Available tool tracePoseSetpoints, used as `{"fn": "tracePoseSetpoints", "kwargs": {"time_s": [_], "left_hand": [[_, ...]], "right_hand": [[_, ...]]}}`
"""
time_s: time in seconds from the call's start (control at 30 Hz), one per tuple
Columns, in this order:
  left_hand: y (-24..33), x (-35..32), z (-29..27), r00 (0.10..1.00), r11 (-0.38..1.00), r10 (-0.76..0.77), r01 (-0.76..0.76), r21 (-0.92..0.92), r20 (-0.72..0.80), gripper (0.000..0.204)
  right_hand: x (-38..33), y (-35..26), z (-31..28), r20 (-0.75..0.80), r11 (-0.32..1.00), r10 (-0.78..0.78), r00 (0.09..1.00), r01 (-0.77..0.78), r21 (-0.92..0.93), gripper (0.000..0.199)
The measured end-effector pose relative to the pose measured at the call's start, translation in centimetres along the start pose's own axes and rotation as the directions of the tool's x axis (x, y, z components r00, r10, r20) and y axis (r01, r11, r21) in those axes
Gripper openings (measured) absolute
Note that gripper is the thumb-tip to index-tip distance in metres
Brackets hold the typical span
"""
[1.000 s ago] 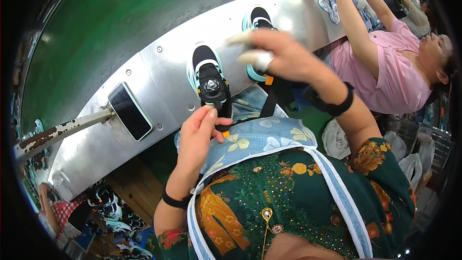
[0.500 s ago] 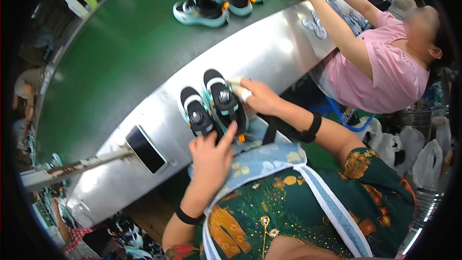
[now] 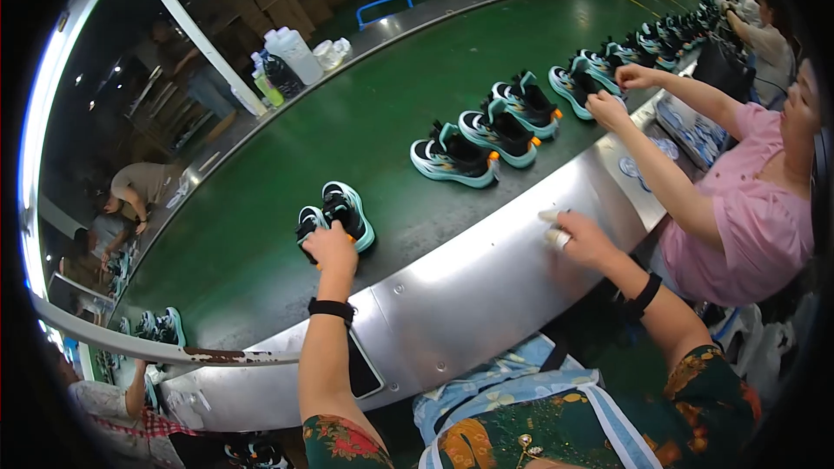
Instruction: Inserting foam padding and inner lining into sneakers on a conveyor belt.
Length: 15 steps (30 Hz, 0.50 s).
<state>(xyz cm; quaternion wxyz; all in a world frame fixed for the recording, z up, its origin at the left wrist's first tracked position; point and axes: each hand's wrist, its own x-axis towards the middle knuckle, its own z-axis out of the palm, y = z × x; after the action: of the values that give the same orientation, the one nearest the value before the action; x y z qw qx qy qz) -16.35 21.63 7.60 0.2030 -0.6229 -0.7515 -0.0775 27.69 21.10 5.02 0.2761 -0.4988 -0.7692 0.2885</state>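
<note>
A pair of black, white and mint sneakers (image 3: 349,213) rests on the green belt (image 3: 261,217), left of centre. My left hand (image 3: 333,247) reaches over the metal ledge and is closed on the pair at the heels. The fingers partly hide the shoe backs and an orange heel tab. My right hand (image 3: 584,240) hovers above the metal ledge (image 3: 486,256), its fingers loosely apart with nothing in them. Pale covers wrap some of its fingertips. To its upper left, several matching sneakers (image 3: 456,159) stand in a row along the belt.
At right a person in pink (image 3: 747,200) works at a sneaker, beside a tray of clear-wrapped pieces (image 3: 691,126). A phone (image 3: 363,369) lies on the ledge under my left forearm, near a worn metal bar (image 3: 234,354). Bottles (image 3: 282,69) stand along the far edge.
The sneaker pair has gone from the ledge in front of me onto the belt with my left hand. My right hand has let go and moved right. The view has tilted up.
</note>
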Motion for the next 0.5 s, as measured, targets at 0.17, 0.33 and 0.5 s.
{"fn": "tracePoseSetpoints", "kwargs": {"time_s": [0.17,0.33,0.5], "left_hand": [[12.0,5.5,-1.4,0.929,0.827,0.319,-0.37,-0.424,-0.189,0.013],[21.4,4.3,3.8,0.97,0.542,0.244,-0.138,-0.829,-0.002,0.053],[20.5,5.1,1.4,0.951,0.648,0.263,-0.05,-0.76,0.161,0.05]], "right_hand": [[10.0,0.9,-2.4,-0.141,0.97,0.027,0.99,-0.06,-0.237,0.049],[16.3,1.1,0.9,-0.143,0.91,0.035,0.989,-0.091,-0.404,0.039],[15.9,-1.0,-0.9,-0.033,0.934,0.075,0.997,-0.082,-0.349,0.019]]}}
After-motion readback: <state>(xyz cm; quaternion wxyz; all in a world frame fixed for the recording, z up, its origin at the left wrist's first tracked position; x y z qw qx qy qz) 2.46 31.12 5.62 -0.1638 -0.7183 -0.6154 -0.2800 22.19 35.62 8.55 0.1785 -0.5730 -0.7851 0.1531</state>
